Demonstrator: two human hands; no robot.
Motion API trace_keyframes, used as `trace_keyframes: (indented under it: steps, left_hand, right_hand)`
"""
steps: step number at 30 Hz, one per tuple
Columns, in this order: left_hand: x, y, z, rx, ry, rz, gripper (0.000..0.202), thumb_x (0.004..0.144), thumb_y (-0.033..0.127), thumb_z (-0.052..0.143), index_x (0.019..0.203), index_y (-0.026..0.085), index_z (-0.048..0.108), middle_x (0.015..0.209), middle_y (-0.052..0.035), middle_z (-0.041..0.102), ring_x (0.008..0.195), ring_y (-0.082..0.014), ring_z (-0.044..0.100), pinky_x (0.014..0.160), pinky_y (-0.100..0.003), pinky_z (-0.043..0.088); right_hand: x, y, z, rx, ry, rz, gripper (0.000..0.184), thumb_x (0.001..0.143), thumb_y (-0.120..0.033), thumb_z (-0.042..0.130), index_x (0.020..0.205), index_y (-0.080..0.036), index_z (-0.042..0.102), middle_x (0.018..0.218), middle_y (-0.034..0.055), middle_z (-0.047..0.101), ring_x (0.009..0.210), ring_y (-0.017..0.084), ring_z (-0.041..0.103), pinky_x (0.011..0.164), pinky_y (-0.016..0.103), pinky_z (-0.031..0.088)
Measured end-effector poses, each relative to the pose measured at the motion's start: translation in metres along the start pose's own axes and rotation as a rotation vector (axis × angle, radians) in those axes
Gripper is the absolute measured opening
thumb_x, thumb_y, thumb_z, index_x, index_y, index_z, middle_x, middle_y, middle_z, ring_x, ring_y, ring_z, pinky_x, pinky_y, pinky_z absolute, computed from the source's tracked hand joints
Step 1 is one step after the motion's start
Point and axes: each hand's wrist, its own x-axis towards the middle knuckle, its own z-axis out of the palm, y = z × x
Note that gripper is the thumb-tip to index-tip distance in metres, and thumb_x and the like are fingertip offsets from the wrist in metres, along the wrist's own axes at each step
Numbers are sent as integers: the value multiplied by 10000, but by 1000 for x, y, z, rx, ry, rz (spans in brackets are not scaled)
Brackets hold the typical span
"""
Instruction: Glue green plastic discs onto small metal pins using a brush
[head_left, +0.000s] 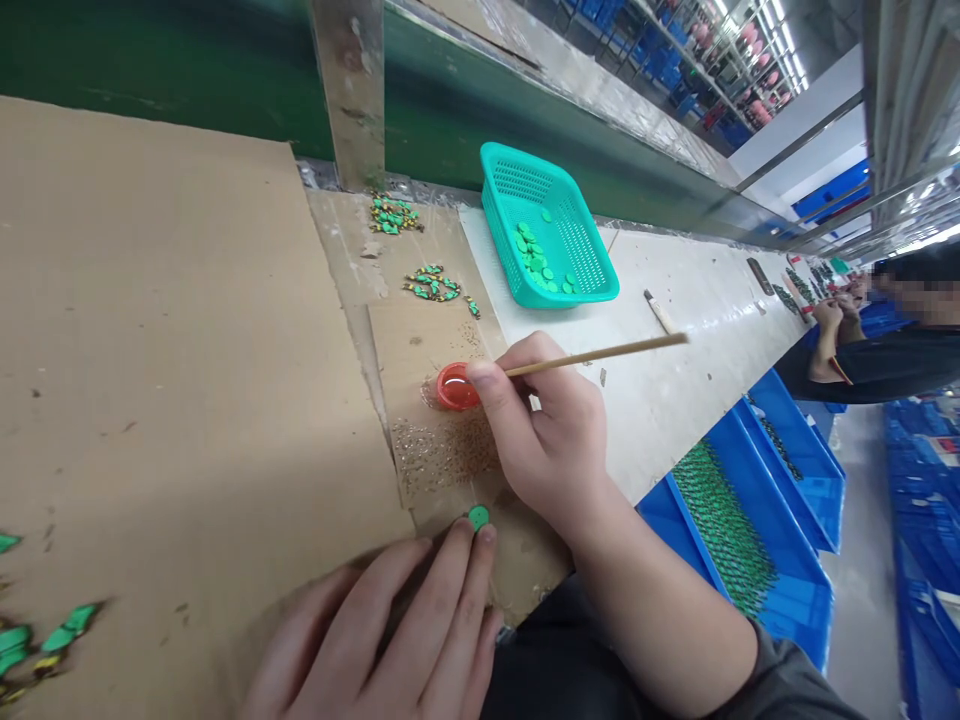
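Observation:
My right hand (544,430) is closed around a thin wooden stick (600,353), its hidden tip down at a small red cap of clear liquid (455,386). The stick's far end points right over the white bench. My left hand (390,640) lies on the cardboard near the front edge, fingers stretched out together, fingertips pressing a small green round piece (478,517). Tiny gold beads (442,450) are scattered on the cardboard between the cap and the green piece.
A teal basket (551,240) with green discs stands behind. Small piles of green-and-gold parts (433,284) lie on the cardboard, more at the lower left (45,640). Blue bins (750,530) sit right of the bench. Another person's arms (840,340) rest at the far right.

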Motion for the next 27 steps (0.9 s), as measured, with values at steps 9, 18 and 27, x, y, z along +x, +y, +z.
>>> trace_keyframes:
  steps: [9,18,27]
  left_hand:
    - [2,-3,-12,-22,-95,55,404,1139,321,641,1492,162,756,1453,-60,832,1258,-293,723,1024,-488,473]
    - [0,-4,-16,-9,-156,48,329,1120,326,587,1378,299,790,1527,3,787,1296,-293,715,1040,-501,482]
    - [-1,-3,-17,-26,-187,46,327,1105,314,635,1399,291,777,1530,-10,791,1284,-327,723,997,-537,485]
  right_hand:
    - [-69,-23,-37,206,-17,52,109,1141,-172,674,1065,-247,654,806,-33,652,684,132,634,659,303,565]
    - [-92,-24,-40,163,-125,62,112,1116,-160,683,1073,-259,654,811,-13,731,712,158,710,708,304,649]
    - [-95,-24,-41,126,-148,88,109,1115,-200,710,1041,-258,656,819,-5,736,733,168,730,707,326,671]
